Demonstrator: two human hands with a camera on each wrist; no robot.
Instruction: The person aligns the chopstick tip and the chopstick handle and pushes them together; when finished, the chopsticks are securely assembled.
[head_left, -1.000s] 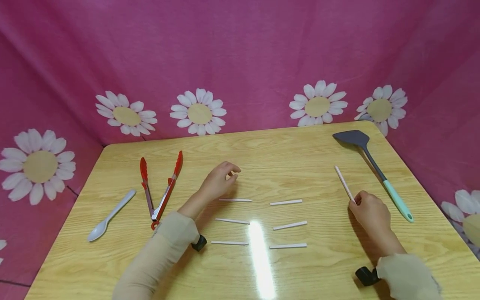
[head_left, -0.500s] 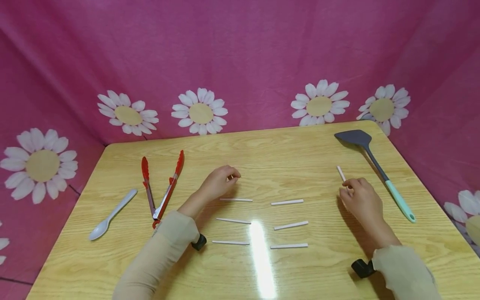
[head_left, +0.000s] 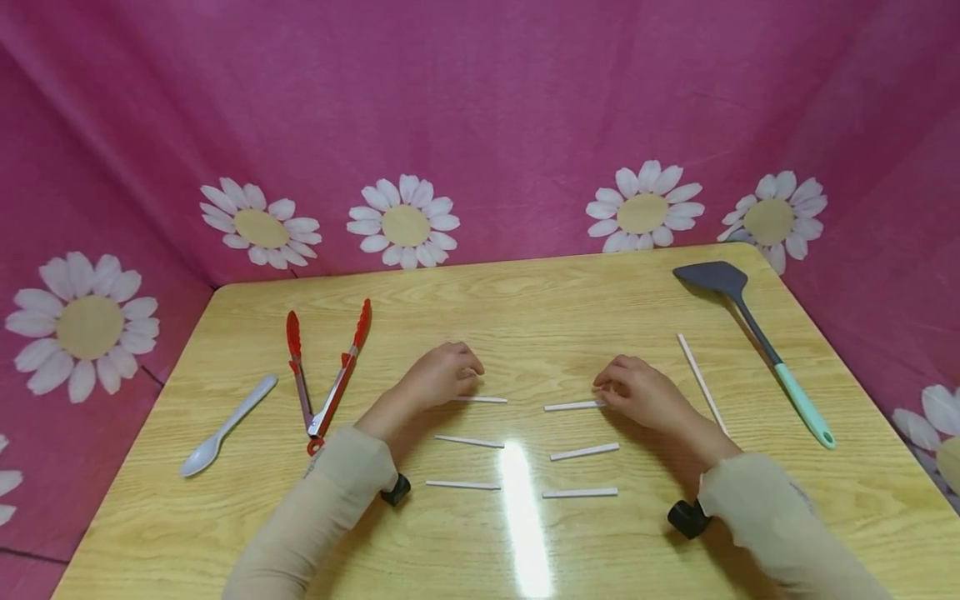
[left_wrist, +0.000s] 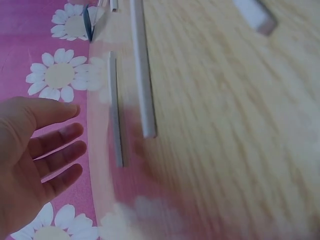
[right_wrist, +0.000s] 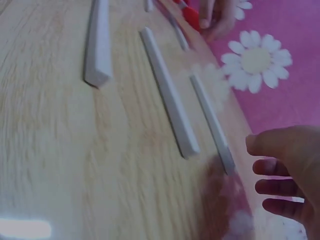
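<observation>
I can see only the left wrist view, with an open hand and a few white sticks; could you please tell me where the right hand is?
Observer: The right hand rests at the right end of the top right stick; I cannot tell if it touches it.
Operator: Thank you. How are the sticks laid out?
Observer: Six short sticks lie in two columns of three, and a long stick lies apart on the right.
Operator: Is anything else near the left hand?
Observer: Red tongs lie just left of the left hand, with a white spoon farther left.
</observation>
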